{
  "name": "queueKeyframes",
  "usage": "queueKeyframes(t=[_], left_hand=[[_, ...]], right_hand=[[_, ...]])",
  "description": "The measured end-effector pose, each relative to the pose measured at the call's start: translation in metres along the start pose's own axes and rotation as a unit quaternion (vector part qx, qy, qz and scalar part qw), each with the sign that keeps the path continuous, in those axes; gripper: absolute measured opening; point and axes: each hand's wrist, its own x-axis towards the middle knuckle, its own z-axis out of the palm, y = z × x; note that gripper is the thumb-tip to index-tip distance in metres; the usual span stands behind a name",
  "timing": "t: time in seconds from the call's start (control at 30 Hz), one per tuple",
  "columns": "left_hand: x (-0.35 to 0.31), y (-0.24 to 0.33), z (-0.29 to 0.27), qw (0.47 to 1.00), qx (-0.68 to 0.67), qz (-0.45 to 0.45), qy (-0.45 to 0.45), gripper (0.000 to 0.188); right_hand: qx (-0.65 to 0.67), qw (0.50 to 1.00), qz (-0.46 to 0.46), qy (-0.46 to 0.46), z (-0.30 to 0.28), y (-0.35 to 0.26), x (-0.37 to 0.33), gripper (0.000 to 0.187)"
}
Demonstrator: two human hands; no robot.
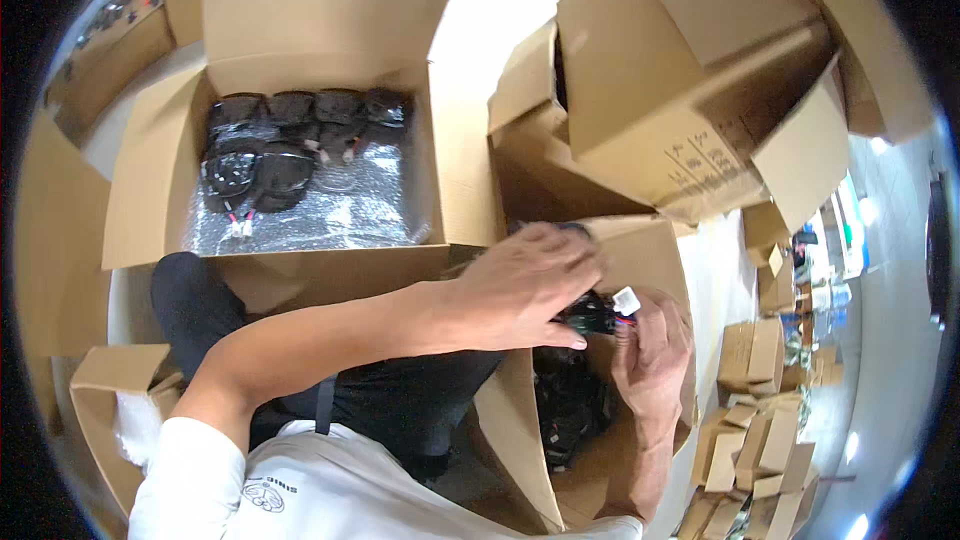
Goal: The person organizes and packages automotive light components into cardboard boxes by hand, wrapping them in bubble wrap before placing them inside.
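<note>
Over an open cardboard box (622,240), my left hand (540,275) curls its fingers around a dark, shiny part (590,314), thumb beneath it. Most of that part is hidden by the hand, and the fingers are slightly blurred. Close on its right, my right hand (655,345) is closed with its fingertips at the coloured wires (626,318) of the part. A white connector (625,300) sticks up there. Below the hands, several black parts (570,405) lie in a heap inside the box.
At the far left an open carton (320,10) holds several black parts with wires (285,172) on bubble wrap (340,215). A large tilted carton (640,70) stands at the back right. A small box (115,370) sits at the near left; several cartons (750,352) are stacked on the right.
</note>
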Motion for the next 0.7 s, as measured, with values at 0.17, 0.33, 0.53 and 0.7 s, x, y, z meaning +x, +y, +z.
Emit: queueKeyframes(t=[0.17,0.33,0.53,0.7], left_hand=[[-0.055,-0.039,-0.012,0.941,-0.299,-0.133,-0.09,0.027],[-0.129,-0.068,-0.019,0.874,-0.426,-0.189,0.139,0.015],[-0.171,-0.063,-0.098,0.708,-0.554,-0.411,0.153,0.026],[-0.173,-0.076,-0.109,0.669,-0.488,-0.541,0.146,0.037]], right_hand=[[0.143,0.981,-0.095,-0.088,0.053,-0.06,0.073,0.025],[0.285,0.911,-0.12,-0.271,0.096,-0.104,0.131,0.05],[0.478,0.822,-0.083,-0.298,0.079,-0.08,0.164,0.109],[0.29,0.906,-0.091,-0.295,0.102,-0.12,0.137,0.093]])
